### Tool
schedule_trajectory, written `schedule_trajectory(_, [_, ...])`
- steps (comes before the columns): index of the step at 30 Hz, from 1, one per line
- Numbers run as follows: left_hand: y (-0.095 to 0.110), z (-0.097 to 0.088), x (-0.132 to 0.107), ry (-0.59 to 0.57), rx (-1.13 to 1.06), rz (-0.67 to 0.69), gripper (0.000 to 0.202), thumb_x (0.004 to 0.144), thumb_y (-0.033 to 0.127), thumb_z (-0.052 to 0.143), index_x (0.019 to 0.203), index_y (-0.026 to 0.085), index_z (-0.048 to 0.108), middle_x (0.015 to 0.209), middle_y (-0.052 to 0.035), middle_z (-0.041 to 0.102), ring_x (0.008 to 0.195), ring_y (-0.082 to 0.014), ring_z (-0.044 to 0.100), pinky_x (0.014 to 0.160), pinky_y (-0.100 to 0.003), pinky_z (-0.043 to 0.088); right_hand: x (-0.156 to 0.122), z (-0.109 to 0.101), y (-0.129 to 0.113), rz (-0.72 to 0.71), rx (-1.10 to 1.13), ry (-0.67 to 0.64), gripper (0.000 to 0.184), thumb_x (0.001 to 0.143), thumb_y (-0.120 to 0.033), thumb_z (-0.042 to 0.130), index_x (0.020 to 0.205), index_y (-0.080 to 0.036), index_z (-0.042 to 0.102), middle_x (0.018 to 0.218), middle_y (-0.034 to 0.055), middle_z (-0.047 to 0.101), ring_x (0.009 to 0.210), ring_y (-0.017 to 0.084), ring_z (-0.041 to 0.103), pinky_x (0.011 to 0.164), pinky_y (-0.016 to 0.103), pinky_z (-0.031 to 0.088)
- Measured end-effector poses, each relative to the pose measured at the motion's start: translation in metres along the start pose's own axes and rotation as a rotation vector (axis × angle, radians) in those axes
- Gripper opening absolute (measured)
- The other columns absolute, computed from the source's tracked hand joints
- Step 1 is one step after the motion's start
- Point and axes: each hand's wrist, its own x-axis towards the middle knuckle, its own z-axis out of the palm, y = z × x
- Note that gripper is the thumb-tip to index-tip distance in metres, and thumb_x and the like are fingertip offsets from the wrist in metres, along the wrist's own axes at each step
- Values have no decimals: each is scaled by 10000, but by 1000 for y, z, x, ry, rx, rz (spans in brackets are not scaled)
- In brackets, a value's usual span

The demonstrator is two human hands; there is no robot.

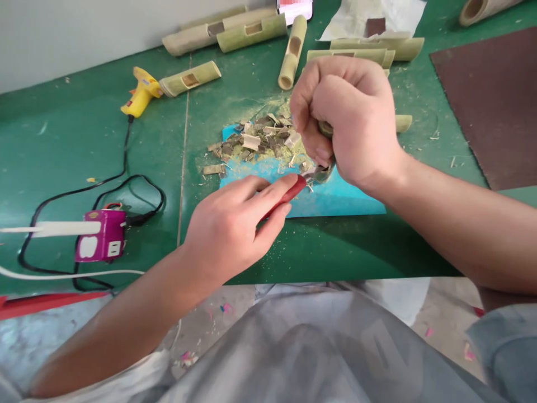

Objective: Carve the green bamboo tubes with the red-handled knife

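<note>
My left hand (pixel 235 215) is closed around the red handle of a tool (pixel 289 191), with the forefinger stretched along it. The tool's bright metal end reaches under my right hand, and its exact kind is hidden. My right hand (pixel 352 112) is a fist above that end, wrapped round a greenish piece (pixel 325 130) that looks like a bamboo tube; most of it is covered by the fingers. Beneath both hands lies a blue sheet (pixel 335 201). Bamboo chips and shavings (pixel 264 137) are heaped on it, just left of my right hand.
Several notched bamboo tubes (pixel 251 33) lie along the back of the green table (pixel 235 263). A yellow glue gun (pixel 141 92) touches one tube at left. Its black cord runs to a purple power block (pixel 100 235). A brown board (pixel 495 106) lies at right, near white paper (pixel 352 19).
</note>
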Motion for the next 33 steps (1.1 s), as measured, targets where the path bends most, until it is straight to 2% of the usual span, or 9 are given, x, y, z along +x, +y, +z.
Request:
schedule_trajectory(3, [0,-3,3,-71,-187,-76,415,990,262,525,1397,232,595,1129,-74,742,942,-173,721,869,-298,580,-3,5,-1,4,-1,20,301,783,-145,477,508,-234,392,456,-46,342,431,96,290,425,267,241])
schedule_trajectory(7, [4,-6,10,-148,-301,-147,425,973,249,529,1391,238,606,1148,-44,762,977,-170,733,900,-274,578,-7,12,-1,-24,41,191,311,790,-164,488,524,-246,349,473,-51,305,450,102,262,450,275,225])
schedule_trajectory(10, [12,-7,15,-162,-161,-172,421,969,253,521,1378,263,624,993,-38,788,837,-184,747,794,-285,581,-7,13,2,-31,27,166,291,773,-132,457,523,-248,366,468,-47,326,440,104,285,457,272,238])
schedule_trajectory(12, [17,-7,18,-178,-10,-178,438,965,263,519,1392,281,612,890,-39,781,739,-196,733,711,-298,564,-5,13,4,-72,23,211,303,780,-147,463,519,-255,355,476,-43,331,442,107,287,457,278,229])
schedule_trajectory(17, [21,-2,22,-243,177,-169,485,972,278,499,1455,292,538,850,-37,757,733,-199,713,663,-283,532,-1,17,7,-165,-34,248,313,720,-99,476,497,-274,343,441,-53,313,400,110,280,437,297,206])
schedule_trajectory(21, [13,6,20,-237,176,-158,487,993,326,471,1478,282,502,829,-38,729,735,-187,697,650,-264,520,2,22,8,-168,4,322,311,661,-59,421,450,-272,337,365,-74,257,352,88,239,414,293,139])
schedule_trajectory(23, [8,10,19,-220,164,-143,497,997,339,461,1489,276,488,815,-38,717,736,-189,695,651,-266,520,4,22,9,-183,26,344,277,640,-62,406,442,-254,391,345,-85,249,336,79,217,403,287,116])
schedule_trajectory(26, [1,16,18,-188,130,-118,504,999,338,449,1496,262,480,810,-40,714,736,-187,692,666,-269,528,5,20,9,-192,32,279,255,654,-61,403,473,-220,487,349,-89,287,329,75,217,393,281,124])
schedule_trajectory(33, [-17,25,19,-114,-11,-51,487,992,354,449,1465,262,521,900,-38,750,818,-169,705,764,-259,554,6,15,12,-187,53,224,258,638,-44,431,460,-222,487,353,-79,293,315,83,192,370,294,75])
